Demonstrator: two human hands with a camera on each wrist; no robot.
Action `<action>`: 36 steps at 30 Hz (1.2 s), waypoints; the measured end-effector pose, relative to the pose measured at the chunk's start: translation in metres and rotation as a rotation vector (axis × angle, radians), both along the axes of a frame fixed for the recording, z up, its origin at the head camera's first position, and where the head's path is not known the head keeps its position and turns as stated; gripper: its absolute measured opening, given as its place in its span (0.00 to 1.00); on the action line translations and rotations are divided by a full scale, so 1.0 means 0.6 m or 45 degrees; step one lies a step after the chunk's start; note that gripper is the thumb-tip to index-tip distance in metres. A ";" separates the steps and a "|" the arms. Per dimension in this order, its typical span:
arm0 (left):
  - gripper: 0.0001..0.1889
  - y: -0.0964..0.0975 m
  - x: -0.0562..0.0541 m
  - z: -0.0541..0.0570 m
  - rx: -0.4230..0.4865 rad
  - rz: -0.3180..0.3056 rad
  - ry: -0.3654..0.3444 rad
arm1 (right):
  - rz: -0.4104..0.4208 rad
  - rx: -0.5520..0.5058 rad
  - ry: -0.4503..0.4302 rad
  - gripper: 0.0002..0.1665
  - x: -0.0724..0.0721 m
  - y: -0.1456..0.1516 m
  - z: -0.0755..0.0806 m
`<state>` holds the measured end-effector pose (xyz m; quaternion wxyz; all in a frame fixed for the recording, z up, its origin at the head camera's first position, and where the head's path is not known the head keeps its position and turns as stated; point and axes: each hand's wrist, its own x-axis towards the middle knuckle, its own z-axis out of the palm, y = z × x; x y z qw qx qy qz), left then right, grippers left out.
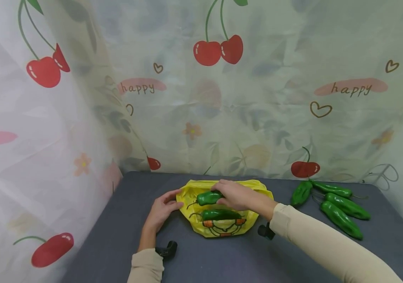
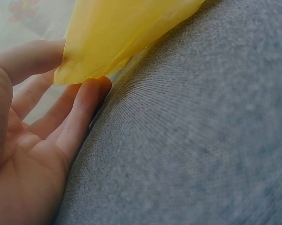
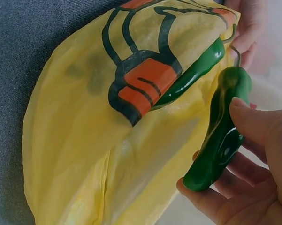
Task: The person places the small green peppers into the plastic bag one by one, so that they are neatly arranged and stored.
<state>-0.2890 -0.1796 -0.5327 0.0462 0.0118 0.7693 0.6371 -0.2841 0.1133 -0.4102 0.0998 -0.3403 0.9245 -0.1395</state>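
Observation:
A yellow plastic bag (image 1: 197,227) with an orange and black print lies on the table with its mouth spread. My left hand (image 1: 160,210) pinches the bag's left edge between thumb and fingers; the yellow film (image 2: 112,42) shows between them in the left wrist view. Over the bag's opening, my right hand (image 1: 238,195) grips a green pepper (image 3: 225,108), thumb on one side and fingers on the other, its stem pointing left in the head view. A second green pepper (image 1: 219,214) lies in the bag, partly covered by the printed front.
Several green peppers (image 1: 348,206) lie in a loose group at the right of the dark grey table (image 1: 222,259). A cherry-printed curtain (image 1: 258,129) stands behind the table and along its left side. Black devices (image 1: 167,250) sit at both wrists.

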 end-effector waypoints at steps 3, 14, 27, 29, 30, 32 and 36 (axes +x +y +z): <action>0.27 0.000 0.001 -0.001 0.002 -0.003 0.003 | 0.004 -0.004 0.005 0.26 0.001 -0.002 -0.003; 0.27 0.000 0.001 -0.001 0.005 -0.010 -0.005 | 0.010 -0.009 -0.010 0.26 0.004 -0.005 -0.007; 0.27 -0.002 0.001 -0.002 0.010 -0.009 0.004 | 0.026 0.008 0.066 0.27 0.009 -0.010 -0.008; 0.27 -0.002 0.000 -0.002 0.012 -0.012 0.005 | 0.047 0.023 0.138 0.26 0.012 -0.009 -0.009; 0.27 -0.002 0.000 -0.003 0.010 -0.014 0.005 | 0.060 0.026 0.179 0.26 0.014 -0.009 -0.009; 0.27 -0.002 -0.001 -0.004 0.009 -0.010 0.006 | 0.084 0.024 0.271 0.27 0.017 -0.007 -0.011; 0.28 -0.001 -0.002 -0.005 0.009 -0.005 0.011 | 0.093 -0.018 0.425 0.29 0.022 -0.004 -0.012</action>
